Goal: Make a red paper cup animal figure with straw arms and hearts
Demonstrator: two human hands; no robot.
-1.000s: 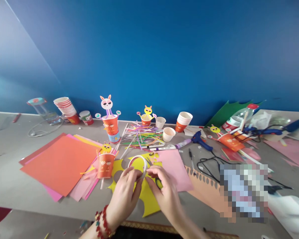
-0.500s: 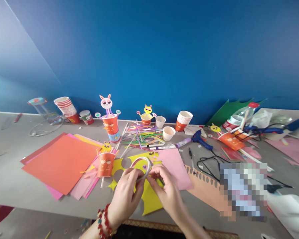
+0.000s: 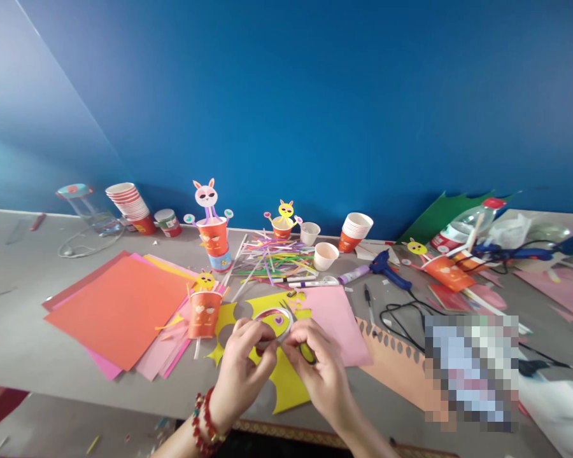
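Observation:
Over a yellow paper sheet [image 3: 291, 388] with round holes cut in it, I hold a thin white ring that looks like a roll of tape [image 3: 272, 312]. My left hand [image 3: 248, 366] is closed on its left and near side, thumb against fingers. Pinched at the ring's right edge is my right hand [image 3: 322, 366]; its fingertips almost meet those of the left. Scissors [image 3: 308, 353] lie partly hidden behind my right hand. An orange paper cup [image 3: 204, 316] with a yellow animal face stands left of my hands.
Orange and pink paper sheets [image 3: 124, 305] lie at the left. Behind my hands are a heap of coloured strips [image 3: 272, 261], a white cup [image 3: 325, 256] and a stack of cups [image 3: 354, 230]. A blue glue gun [image 3: 389, 270] with a black cable lies at the right.
The ring has tilted flatter and sits slightly lower. My right hand has come a little closer to the left, and the scissors behind it show more.

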